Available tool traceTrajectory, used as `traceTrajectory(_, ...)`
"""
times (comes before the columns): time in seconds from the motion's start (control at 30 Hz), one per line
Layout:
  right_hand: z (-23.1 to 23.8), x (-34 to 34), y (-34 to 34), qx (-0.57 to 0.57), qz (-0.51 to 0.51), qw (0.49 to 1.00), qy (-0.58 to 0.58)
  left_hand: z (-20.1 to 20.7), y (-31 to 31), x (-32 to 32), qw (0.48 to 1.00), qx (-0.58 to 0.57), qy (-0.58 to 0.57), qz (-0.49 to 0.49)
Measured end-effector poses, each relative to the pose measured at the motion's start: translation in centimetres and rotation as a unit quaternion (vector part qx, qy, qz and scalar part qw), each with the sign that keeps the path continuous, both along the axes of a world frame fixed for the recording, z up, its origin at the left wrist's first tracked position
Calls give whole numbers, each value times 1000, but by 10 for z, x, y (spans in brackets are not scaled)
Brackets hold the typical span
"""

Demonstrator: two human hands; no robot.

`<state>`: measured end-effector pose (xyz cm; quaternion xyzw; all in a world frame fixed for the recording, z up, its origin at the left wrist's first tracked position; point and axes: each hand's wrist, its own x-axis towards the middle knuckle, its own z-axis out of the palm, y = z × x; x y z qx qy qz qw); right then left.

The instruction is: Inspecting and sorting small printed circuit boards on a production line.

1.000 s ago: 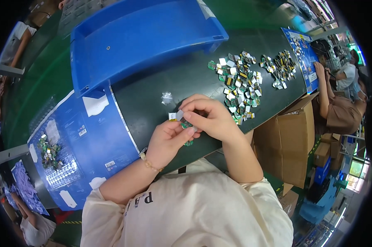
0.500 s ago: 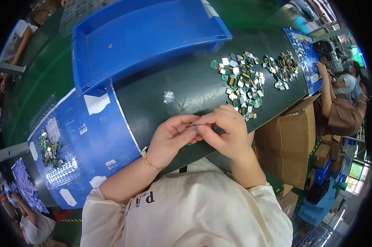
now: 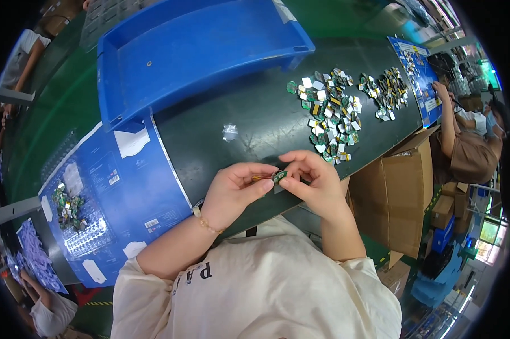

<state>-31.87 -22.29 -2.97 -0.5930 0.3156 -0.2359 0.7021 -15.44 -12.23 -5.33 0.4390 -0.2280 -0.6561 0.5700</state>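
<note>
A small green circuit board (image 3: 278, 176) is held between my two hands over the near edge of the dark table. My left hand (image 3: 237, 187) pinches its left side, where thin reddish wires seem to show by the fingertips. From the other side, the thumb and a finger of my right hand (image 3: 316, 183) close on the board, the other fingers curled above it. Beyond my hands lies a small clear plastic scrap (image 3: 230, 133). Toward the right spreads a pile of small boards with white and silver pieces (image 3: 334, 113), beside a second pile (image 3: 386, 90).
A large blue bin (image 3: 198, 56) stands at the back left. Blue printed sheets (image 3: 130, 192) lie at left, bearing a clear tray (image 3: 85, 240) with several boards. A cardboard box (image 3: 390, 198) stands against the table's right edge. A co-worker (image 3: 464, 141) works at far right.
My right fingers have opened and lifted a little, so the green board now shows between my hands. My left hand has barely moved.
</note>
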Motion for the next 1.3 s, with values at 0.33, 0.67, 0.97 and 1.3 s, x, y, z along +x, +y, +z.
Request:
traceTrajectory(0.33,-5,-3,-5,123,34,991,46,2,-2,0,997,-14,75,-12)
traceTrajectory(0.67,3,-3,-7,-119,98,984,91,-11,1,2,983,14,183,-16)
traceTrajectory(0.97,4,4,3,71,60,996,-18,-9,1,7,979,21,187,-74)
traceTrajectory(1.3,-3,0,5,-7,57,996,66,-8,0,6,972,26,223,-61)
